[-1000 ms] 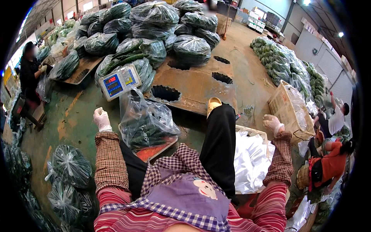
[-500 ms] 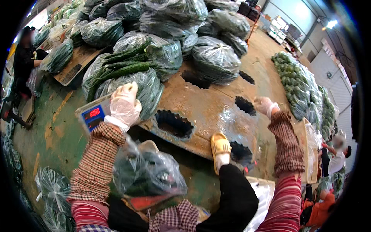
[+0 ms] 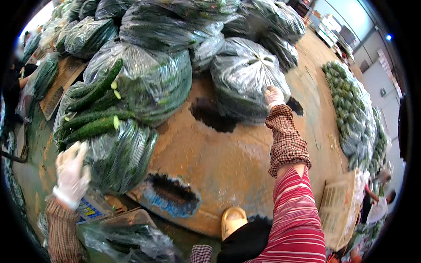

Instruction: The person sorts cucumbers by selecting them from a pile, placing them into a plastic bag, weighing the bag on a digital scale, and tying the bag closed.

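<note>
My left hand (image 3: 72,173), in a white glove, hovers beside a clear plastic bag of cucumbers (image 3: 118,160) with its fingers apart and nothing in them. Several loose cucumbers (image 3: 94,127) lie on top of that bag, some with pale cut ends. Below the hand is part of a scale with a blue display (image 3: 92,210). My right hand (image 3: 273,95), also gloved, is stretched forward with curled fingers against the right side of a tied clear bag (image 3: 243,65). Whether it grips the plastic there is hidden.
Brown pallet boards (image 3: 215,171) with ragged dark holes (image 3: 171,195) lie ahead; my foot in a yellow slipper (image 3: 233,221) rests on them. More filled bags (image 3: 171,26) are heaped behind. A cream crate (image 3: 337,210) stands at right, near packed green produce (image 3: 346,105) and people.
My view has moved closer to the bags. My right hand has reached forward to the tied bag. My left hand has come off the scale's display and opened.
</note>
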Available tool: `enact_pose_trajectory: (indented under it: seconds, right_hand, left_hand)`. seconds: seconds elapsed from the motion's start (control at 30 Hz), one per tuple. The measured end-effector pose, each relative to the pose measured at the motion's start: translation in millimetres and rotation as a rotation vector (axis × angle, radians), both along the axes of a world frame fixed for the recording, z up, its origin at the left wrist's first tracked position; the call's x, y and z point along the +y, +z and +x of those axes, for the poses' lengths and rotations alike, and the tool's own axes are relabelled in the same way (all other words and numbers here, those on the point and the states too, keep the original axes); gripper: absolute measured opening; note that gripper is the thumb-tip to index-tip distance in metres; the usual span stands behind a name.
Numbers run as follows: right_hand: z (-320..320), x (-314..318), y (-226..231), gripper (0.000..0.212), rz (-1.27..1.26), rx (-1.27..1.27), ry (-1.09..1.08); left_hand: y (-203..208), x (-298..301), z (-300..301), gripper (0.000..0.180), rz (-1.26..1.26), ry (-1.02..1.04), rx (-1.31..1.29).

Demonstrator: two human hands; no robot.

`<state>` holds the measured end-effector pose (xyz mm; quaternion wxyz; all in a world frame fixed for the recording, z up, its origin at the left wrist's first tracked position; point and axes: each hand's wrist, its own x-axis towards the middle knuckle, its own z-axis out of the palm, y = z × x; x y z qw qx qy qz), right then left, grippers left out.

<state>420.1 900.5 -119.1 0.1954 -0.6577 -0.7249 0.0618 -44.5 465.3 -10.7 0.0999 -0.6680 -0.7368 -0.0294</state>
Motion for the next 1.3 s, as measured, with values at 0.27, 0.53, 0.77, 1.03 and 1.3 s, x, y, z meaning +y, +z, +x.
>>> enact_pose_trajectory:
  seconds: [0.27, 0.53, 0.77, 1.03, 1.3]
  right_hand:
    - [-16, 84, 44, 0.072, -0.161, -0.199, -0.281]
    - [40, 178, 11, 0.027, -0.261, -0.264, 0.159]
    - [62, 175, -23, 0.043, -0.094, 0.103, 0.154]
    - [88, 132, -14, 0.043, -0.135, -0.187, 0.070]
    - [77, 59, -21, 0.019, 0.112, -0.495, 0.294]
  left_hand:
    - [38, -154, 30, 0.048, 0.024, 0.479, 0.001]
    - [9, -179, 61, 0.043, 0.123, 0.550, -0.028]
    - [-9, -172, 84, 0.047, 0.171, 0.423, -0.107]
    - [-30, -196, 94, 0.046, 0.239, 0.382, -0.326]
    - [-40, -228, 66, 0.047, 0.153, 0.384, -0.398]
